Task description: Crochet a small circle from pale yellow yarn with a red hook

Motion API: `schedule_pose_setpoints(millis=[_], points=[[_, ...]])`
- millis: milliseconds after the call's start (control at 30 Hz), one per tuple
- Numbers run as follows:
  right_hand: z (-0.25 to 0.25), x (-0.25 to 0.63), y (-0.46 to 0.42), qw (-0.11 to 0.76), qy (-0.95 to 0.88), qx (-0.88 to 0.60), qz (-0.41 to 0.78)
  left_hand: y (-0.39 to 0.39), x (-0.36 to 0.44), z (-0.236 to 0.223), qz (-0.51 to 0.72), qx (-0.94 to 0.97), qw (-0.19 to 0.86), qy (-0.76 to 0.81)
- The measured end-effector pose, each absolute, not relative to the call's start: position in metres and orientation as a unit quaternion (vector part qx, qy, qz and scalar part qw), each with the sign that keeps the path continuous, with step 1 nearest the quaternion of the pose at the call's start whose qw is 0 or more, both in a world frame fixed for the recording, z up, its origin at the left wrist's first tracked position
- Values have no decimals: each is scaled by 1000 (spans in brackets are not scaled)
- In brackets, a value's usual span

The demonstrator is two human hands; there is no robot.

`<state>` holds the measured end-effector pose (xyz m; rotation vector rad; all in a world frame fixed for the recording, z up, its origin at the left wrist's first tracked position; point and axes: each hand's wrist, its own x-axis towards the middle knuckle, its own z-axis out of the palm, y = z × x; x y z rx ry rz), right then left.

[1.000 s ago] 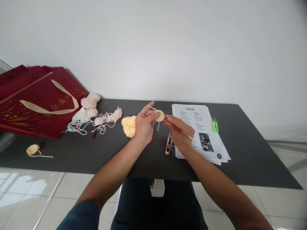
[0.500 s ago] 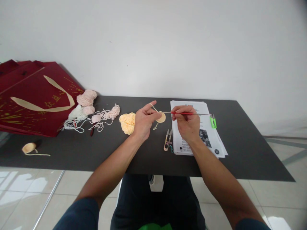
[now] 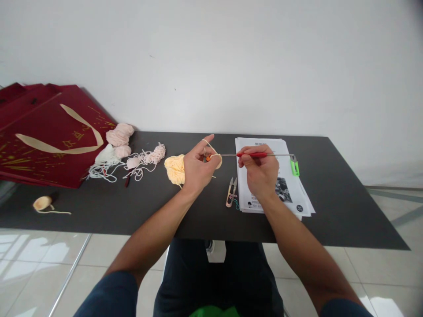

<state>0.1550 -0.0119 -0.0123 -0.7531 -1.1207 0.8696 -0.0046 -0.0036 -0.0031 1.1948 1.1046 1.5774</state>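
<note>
My left hand (image 3: 199,166) pinches a small pale-yellow crochet piece (image 3: 218,162), mostly hidden behind the fingers. A strand of yarn (image 3: 210,145) loops round its raised index finger, and a small orange thing (image 3: 208,158) shows by the thumb. My right hand (image 3: 261,169) grips a crochet hook (image 3: 253,155) by its red handle, held level above the papers. The hook's metal shaft points left and its tip meets the yarn at the crochet piece. A yellow ball of yarn (image 3: 175,169) lies just left of my left hand.
Thread snips (image 3: 230,192) lie beside printed sheets (image 3: 294,193), with green-handled snips (image 3: 294,167) at their right edge. Pink and white yarn (image 3: 120,134) sits by dark red bags (image 3: 46,136) on the left. A small cream crocheted cup (image 3: 42,203) rests on the dark table (image 3: 346,207).
The crochet piece has turned and sits more behind my left fingers. My right hand and the hook have shifted slightly right, and an orange thing now shows by my left thumb.
</note>
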Motion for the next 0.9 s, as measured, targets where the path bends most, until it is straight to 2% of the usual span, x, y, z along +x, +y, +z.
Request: schedule_pose_setpoints(millis=[233, 500, 667, 900], points=[[-16, 162, -6, 684, -491, -329, 428, 1, -12, -6, 608, 474, 488, 408], [-15, 162, -7, 689, -491, -318, 429, 3, -12, -7, 618, 449, 508, 398], [-14, 160, -5, 682, -448, -308, 490, 4, -11, -10, 619, 444, 539, 359], [-19, 143, -8, 684, -373, -335, 530, 5, -7, -10, 641, 445, 509, 364]])
